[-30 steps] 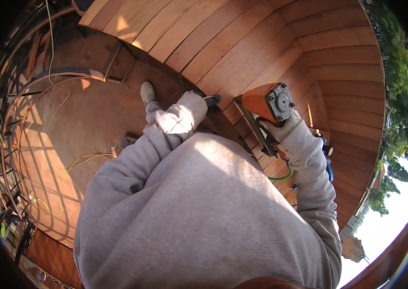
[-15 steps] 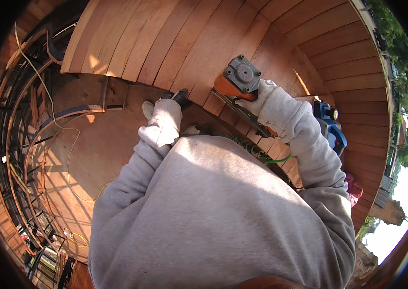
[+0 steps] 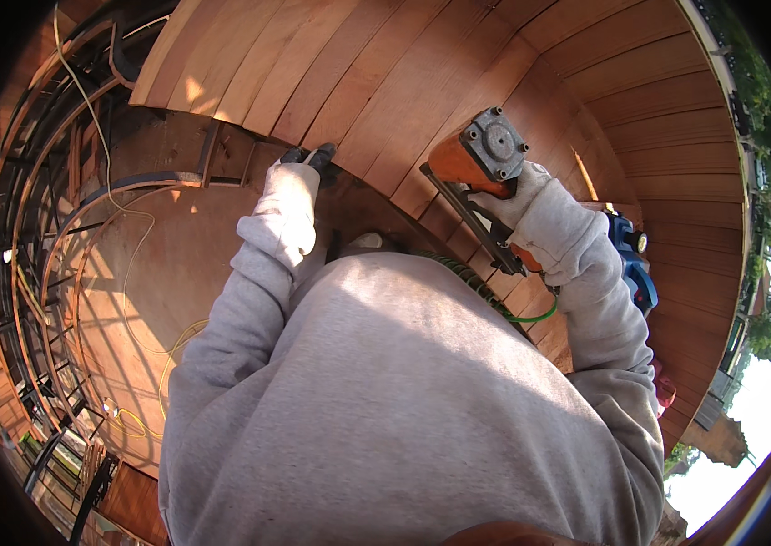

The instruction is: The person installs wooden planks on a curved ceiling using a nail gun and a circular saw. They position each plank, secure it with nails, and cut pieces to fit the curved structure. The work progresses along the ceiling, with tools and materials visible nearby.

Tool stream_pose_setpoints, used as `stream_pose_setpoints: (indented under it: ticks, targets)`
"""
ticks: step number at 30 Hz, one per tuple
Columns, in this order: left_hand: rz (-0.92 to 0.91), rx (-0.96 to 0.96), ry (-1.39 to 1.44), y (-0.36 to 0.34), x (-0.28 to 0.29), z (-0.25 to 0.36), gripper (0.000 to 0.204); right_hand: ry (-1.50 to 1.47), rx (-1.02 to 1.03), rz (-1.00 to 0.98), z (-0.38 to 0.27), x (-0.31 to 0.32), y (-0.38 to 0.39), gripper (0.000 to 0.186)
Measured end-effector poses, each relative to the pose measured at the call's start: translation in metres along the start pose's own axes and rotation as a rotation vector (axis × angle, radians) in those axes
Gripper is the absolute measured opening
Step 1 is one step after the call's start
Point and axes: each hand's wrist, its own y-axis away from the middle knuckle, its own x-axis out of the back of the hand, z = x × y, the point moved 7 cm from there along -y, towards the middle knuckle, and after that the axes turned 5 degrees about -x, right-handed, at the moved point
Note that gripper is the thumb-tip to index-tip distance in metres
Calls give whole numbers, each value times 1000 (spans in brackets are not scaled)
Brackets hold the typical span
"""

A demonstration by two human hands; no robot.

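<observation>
My left hand (image 3: 306, 158), with dark-covered fingertips below a long grey sleeve, grips the lower edge of the curved wooden plank surface (image 3: 367, 100); the fingers are partly hard to make out. To its right, my right hand (image 3: 519, 191) is closed on the handle of an orange nail gun (image 3: 458, 159) with a grey metal cap and a long dark magazine, held over the planks. A green coiled hose (image 3: 481, 289) runs below the tool, partly hidden by my body.
Beside my right arm lies a blue power tool (image 3: 635, 273). At left, curved frames (image 3: 167, 182) ring a wooden floor (image 3: 153, 273) crossed by yellowish cords (image 3: 144, 428). A red item (image 3: 663, 387) sits at right, near the rim, with foliage (image 3: 767, 227) beyond.
My left hand has moved left and up along the plank edge. The nail gun in my right hand has shifted left and up overall, with its cap turned. The view has shifted too.
</observation>
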Motion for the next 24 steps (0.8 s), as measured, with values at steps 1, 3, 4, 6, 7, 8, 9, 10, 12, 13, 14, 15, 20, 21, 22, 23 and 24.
stream_pose_setpoints:
  ticks: [1,3,4,6,7,8,9,10,12,13,14,15,20,21,22,23,24]
  targets:
    - [12,-34,-18,-3,2,-4,34,-34,30,40,0,2,2,45]
    - [-26,55,-54,10,-3,9,34,-32,-6,21,-8,10,9,44]
    - [-9,25,-163,9,0,10,33,-30,-21,8,-11,13,9,43]
    - [17,-42,-378,6,4,17,30,-91,0,-45,-4,9,3,45]
    - [15,-20,-280,8,4,17,30,-86,9,-77,-3,7,2,47]
    - [11,2,-183,14,1,19,29,-82,16,-108,-3,3,1,49]
    - [8,23,-85,17,0,20,28,-103,66,-79,-6,3,0,48]
    - [9,13,-64,19,1,22,28,-95,57,-96,-9,3,0,48]
    - [7,-4,-23,21,2,21,27,-81,32,-131,-15,4,0,47]
    - [4,-85,-79,18,3,22,27,-83,61,-116,-16,3,-1,47]
    - [3,-166,-134,17,3,22,28,-86,92,-100,-16,2,-1,46]
    - [9,-151,-137,14,4,18,29,-88,121,-85,-17,1,-2,46]
    - [22,-111,-129,10,3,13,34,-102,143,-120,-24,-1,-6,46]
    - [21,-101,-120,9,2,12,35,-98,140,-132,-26,-2,-7,46]
    - [23,-95,-110,9,2,12,36,-77,132,-134,-27,-2,-7,46]
    - [21,-86,-102,8,1,11,37,-55,124,-134,-28,-1,-7,46]
    - [19,-78,-94,7,1,10,38,-33,116,-135,-29,-1,-7,47]
